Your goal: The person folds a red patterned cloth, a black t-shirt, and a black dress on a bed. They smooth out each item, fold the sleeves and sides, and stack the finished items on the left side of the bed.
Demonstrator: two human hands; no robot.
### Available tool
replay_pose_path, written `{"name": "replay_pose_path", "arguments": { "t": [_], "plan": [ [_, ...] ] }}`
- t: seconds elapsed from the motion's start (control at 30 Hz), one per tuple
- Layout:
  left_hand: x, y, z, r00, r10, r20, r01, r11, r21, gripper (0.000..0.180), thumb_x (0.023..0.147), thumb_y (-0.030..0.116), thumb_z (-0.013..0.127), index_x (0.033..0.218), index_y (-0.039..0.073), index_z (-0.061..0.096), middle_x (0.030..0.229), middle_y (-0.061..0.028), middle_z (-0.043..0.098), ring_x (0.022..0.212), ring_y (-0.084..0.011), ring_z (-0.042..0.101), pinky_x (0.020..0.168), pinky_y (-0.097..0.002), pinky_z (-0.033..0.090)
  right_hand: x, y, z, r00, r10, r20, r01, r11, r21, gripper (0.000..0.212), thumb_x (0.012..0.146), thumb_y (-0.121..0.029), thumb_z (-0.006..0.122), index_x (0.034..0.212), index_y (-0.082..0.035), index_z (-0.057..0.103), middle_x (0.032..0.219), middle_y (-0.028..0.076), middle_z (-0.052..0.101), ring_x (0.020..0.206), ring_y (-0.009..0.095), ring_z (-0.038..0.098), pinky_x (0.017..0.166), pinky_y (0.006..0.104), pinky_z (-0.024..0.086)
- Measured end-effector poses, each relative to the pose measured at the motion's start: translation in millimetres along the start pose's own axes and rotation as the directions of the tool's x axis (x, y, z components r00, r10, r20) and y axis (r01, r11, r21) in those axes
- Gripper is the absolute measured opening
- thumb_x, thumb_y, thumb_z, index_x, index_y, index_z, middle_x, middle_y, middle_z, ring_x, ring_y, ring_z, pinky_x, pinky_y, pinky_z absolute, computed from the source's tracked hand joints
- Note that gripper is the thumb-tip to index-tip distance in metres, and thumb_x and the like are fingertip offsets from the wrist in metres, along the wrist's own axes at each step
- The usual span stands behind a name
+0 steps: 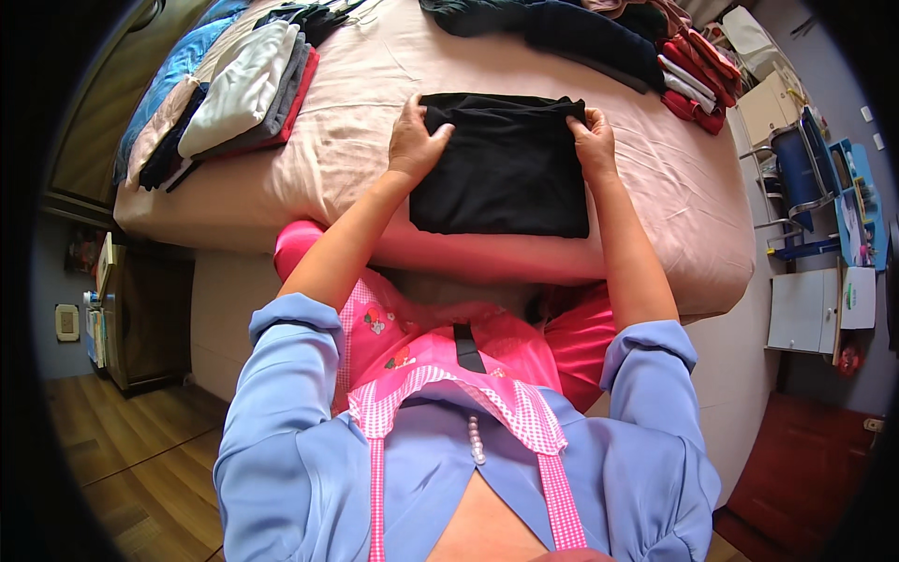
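Observation:
A black folded garment [501, 173] lies flat near the front edge of the bed, its exact kind hard to make out. My left hand [417, 140] grips its far left corner, fingers under the cloth and thumb lying on top. At the far right corner, my right hand [594, 142] pinches the edge between thumb and fingers. The far edge of the cloth is slightly bunched beside my right thumb.
Folded clothes with a white one on top [245, 89] are stacked at the bed's left. Dark clothes [562, 37] lie along the far side, next to a red pile [695, 75]. Pink sheeting [346, 112] covers the bed. A shelf unit [815, 187] stands at right.

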State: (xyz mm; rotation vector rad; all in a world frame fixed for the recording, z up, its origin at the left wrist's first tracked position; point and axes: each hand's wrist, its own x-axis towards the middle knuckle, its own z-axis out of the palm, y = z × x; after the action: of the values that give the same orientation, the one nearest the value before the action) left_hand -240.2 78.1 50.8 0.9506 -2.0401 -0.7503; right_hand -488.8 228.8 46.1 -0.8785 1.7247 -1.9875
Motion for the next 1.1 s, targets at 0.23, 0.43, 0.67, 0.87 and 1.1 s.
{"name": "replay_pose_path", "arguments": {
  "t": [0.23, 0.43, 0.67, 0.87, 1.1],
  "plan": [
    [37, 31, 15, 0.69, 0.554, 0.466, -0.661, 0.745, 0.094, 0.075, 0.073, 0.038, 0.071, 0.134, 0.009, 0.04, 0.127, -0.0141, 0.051, 0.129, -0.0331, 0.034, 0.106, -0.0428, 0.027, -13, -52, 8, 0.973, 0.016, 0.232, -0.067, 0.975, 0.213, 0.01, 0.083, -0.001, 0.06, 0.092, -0.004, 0.055, 0.084, 0.001, 0.06, 0.075, 0.008, 0.055, 0.071, 0.0211, 0.046],
    [67, 29, 10, 0.624, 0.306, 0.719, -0.364, 0.928, -0.078, 0.037, 0.084, 0.037, 0.063, 0.094, 0.001, 0.061, 0.087, -0.0112, 0.06, 0.082, -0.0204, 0.056, 0.074, -0.0318, 0.045, -11, -46, 1, 0.987, 0.022, 0.158, -0.058, 0.971, 0.23, 0.011, 0.084, -0.003, 0.061, 0.094, -0.004, 0.055, 0.081, 0.001, 0.06, 0.073, 0.007, 0.055, 0.067, 0.0198, 0.046],
    [75, 34, -5, 0.839, 0.234, 0.491, -0.276, 0.961, 0.013, 0.037, 0.092, 0.037, 0.054, 0.086, 0.001, 0.059, 0.065, -0.0098, 0.054, 0.062, -0.0129, 0.047, 0.059, -0.0302, 0.042, 9, -2, 13, 0.989, 0.001, -0.147, -0.024, 0.987, -0.16, 0.018, 0.085, -0.015, 0.061, 0.095, -0.001, 0.054, 0.081, 0.008, 0.062, 0.072, 0.016, 0.059, 0.067, 0.0277, 0.047],
    [101, 40, 0, 0.728, 0.193, 0.658, -0.34, 0.935, 0.102, 0.035, 0.09, 0.036, 0.057, 0.09, 0.002, 0.062, 0.07, -0.0109, 0.06, 0.065, -0.0156, 0.054, 0.062, -0.0319, 0.045, 25, -6, 30, 0.981, -0.069, -0.179, -0.057, 0.785, -0.617, 0.023, 0.082, -0.019, 0.058, 0.095, 0.0, 0.056, 0.089, 0.019, 0.064, 0.084, 0.033, 0.062, 0.077, 0.0391, 0.047],
    [67, 66, 36, 0.678, 0.35, 0.646, -0.256, 0.937, -0.239, 0.062, 0.077, 0.04, 0.072, 0.121, 0.001, 0.052, 0.111, -0.0138, 0.06, 0.098, -0.0201, 0.058, 0.086, -0.032, 0.046, -8, -23, 16, 0.994, -0.106, 0.025, 0.1, 0.978, 0.183, 0.009, 0.09, -0.004, 0.054, 0.099, -0.002, 0.052, 0.088, 0.002, 0.059, 0.079, 0.006, 0.053, 0.074, 0.0189, 0.043]
  ]
}}
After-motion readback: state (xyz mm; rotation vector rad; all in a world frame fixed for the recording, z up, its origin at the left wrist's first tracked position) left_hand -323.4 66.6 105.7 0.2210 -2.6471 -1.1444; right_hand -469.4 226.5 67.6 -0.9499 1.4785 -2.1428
